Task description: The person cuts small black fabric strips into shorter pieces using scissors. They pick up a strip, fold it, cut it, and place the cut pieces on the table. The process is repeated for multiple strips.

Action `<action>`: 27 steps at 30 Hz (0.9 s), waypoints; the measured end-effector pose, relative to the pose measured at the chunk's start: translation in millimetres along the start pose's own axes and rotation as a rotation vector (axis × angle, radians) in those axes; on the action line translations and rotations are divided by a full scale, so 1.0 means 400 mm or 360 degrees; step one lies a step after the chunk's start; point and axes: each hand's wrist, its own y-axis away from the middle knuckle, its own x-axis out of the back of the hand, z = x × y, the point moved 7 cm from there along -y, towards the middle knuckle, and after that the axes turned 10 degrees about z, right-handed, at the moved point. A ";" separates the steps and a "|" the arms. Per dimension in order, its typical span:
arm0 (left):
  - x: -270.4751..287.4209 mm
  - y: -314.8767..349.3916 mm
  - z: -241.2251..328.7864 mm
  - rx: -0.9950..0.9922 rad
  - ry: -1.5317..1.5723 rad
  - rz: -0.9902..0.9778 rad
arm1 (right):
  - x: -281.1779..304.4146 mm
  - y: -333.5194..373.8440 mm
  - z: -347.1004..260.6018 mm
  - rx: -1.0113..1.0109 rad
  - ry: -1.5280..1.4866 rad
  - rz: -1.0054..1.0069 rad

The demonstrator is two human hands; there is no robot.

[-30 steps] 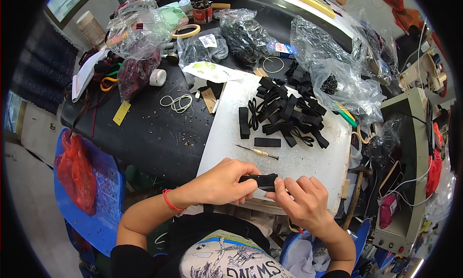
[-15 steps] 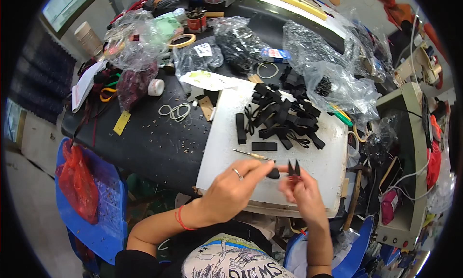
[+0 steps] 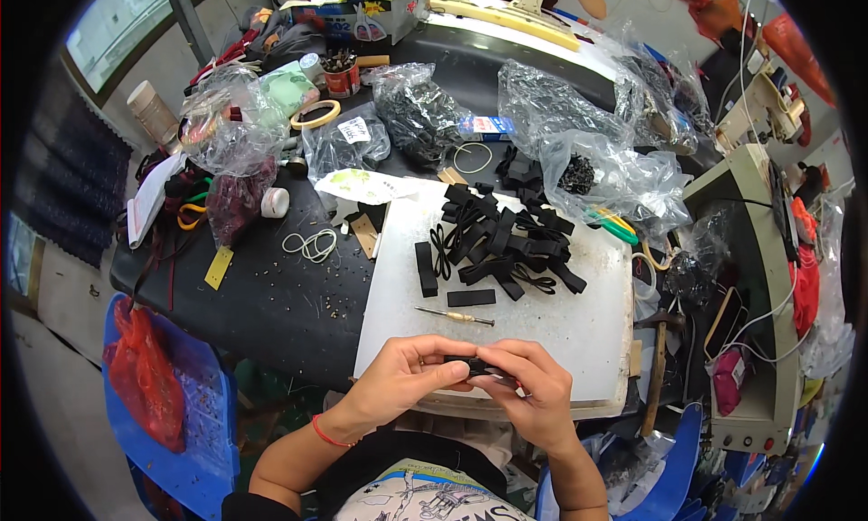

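We are holding a small black strap piece [image 3: 472,367] between both hands at the near edge of the white board [image 3: 579,331], just over its rim. Our left hand [image 3: 407,376] is pinching the piece's left end with thumb and fingers, and our right hand [image 3: 529,385] is gripping its right end, fingers curled round it. The board's near half is lying mostly bare, flat and scuffed, with only a thin awl [image 3: 455,315] with a pale wooden handle resting just beyond our hands. Farther off, a heap of black straps [image 3: 506,236] is covering the board's far part. Left of the board, the dark bench [image 3: 271,313] is showing a speckled open patch with pale rubber bands [image 3: 310,243]. Crinkled clear plastic bags [image 3: 597,159] are crowding the far side.
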 end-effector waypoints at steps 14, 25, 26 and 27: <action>0.022 0.016 0.005 -0.0008 0.0167 0.0181 | -0.018 0.030 0.050 -0.0877 -0.0428 0.0192; 0.026 0.031 -0.009 0.0256 0.0489 0.0039 | -0.050 0.076 0.101 -0.1317 -0.1122 0.0000; 0.027 0.032 -0.008 0.0294 0.0508 0.0057 | -0.049 0.082 0.104 -0.1334 -0.1168 0.0007; 0.028 0.032 -0.008 0.0332 0.0527 0.0074 | -0.046 0.082 0.104 -0.1319 -0.1148 0.0011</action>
